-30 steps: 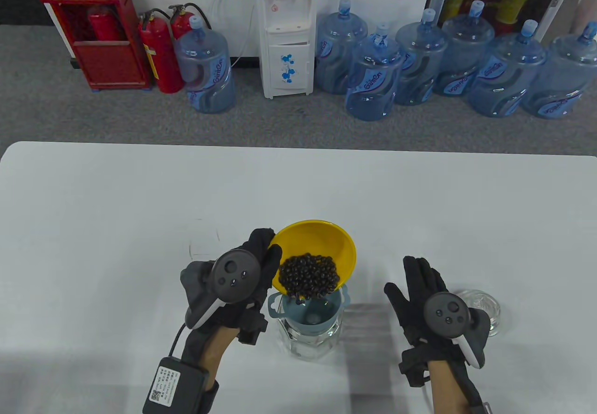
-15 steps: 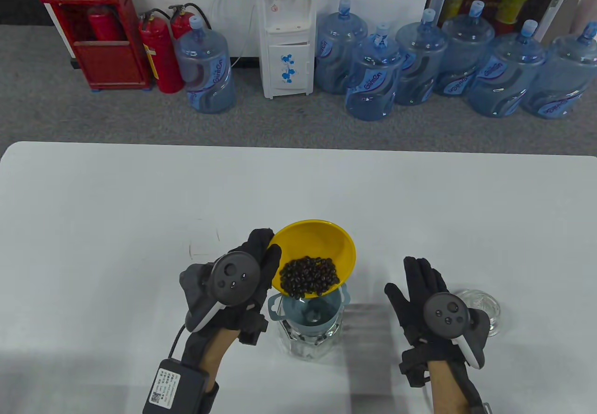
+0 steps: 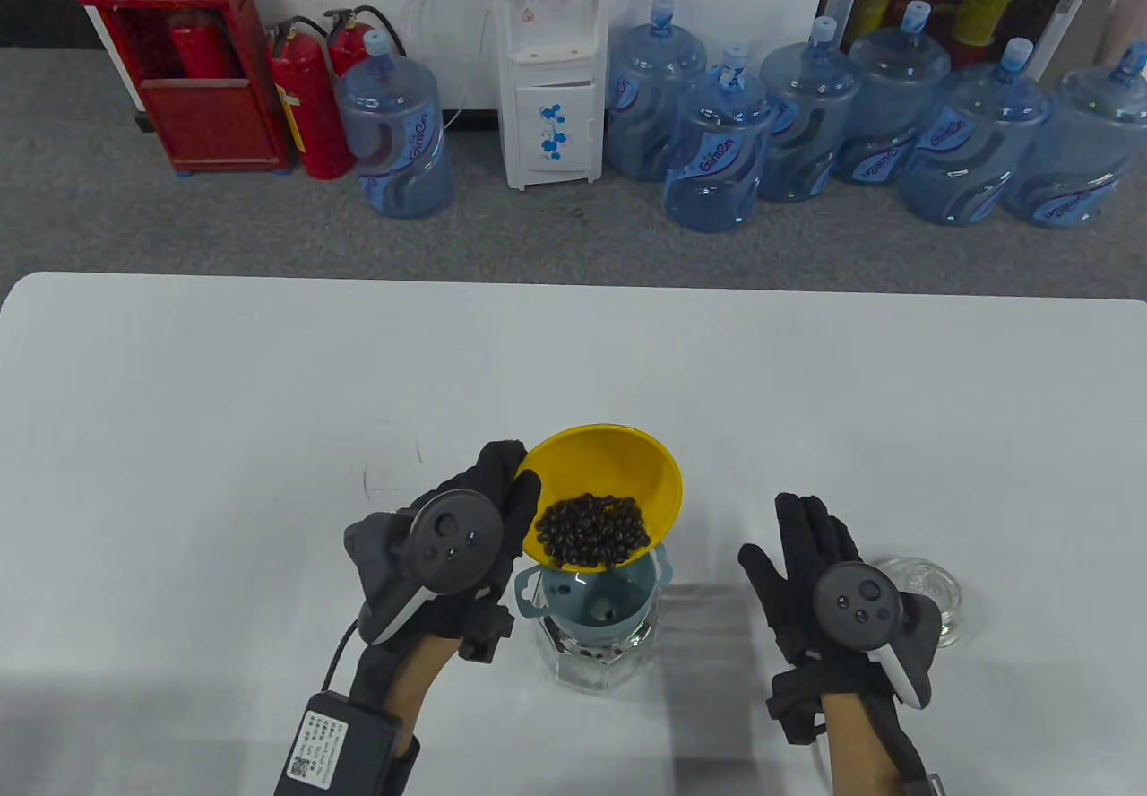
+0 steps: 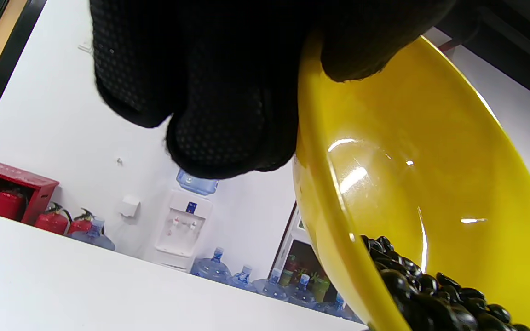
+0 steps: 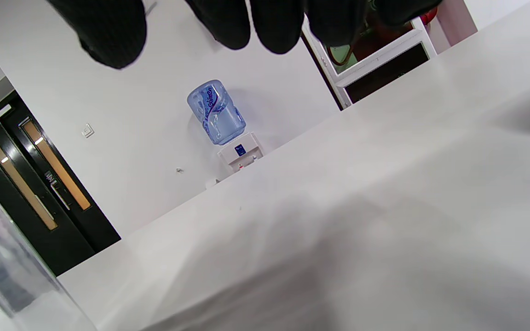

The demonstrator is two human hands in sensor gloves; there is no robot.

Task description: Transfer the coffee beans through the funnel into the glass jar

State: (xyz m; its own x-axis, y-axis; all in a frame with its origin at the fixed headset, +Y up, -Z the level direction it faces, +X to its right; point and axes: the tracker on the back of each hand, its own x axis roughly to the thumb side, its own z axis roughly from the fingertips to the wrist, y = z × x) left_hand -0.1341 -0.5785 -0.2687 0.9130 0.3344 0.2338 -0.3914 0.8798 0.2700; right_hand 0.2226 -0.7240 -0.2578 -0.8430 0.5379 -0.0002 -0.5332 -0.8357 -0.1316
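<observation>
White rectangular table; grey carpet, blue water bottles far. Left hand grips tilted yellow plastic bowl of dark coffee beans above blue funnel in faceted glass jar. Right hand flat, fingers spread; glass lid just right.

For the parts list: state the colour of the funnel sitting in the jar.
The funnel is a muted grey-blue, seen best in the table view.

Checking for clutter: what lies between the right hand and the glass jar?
In the table view, only bare table separates the right hand from the glass jar.
</observation>
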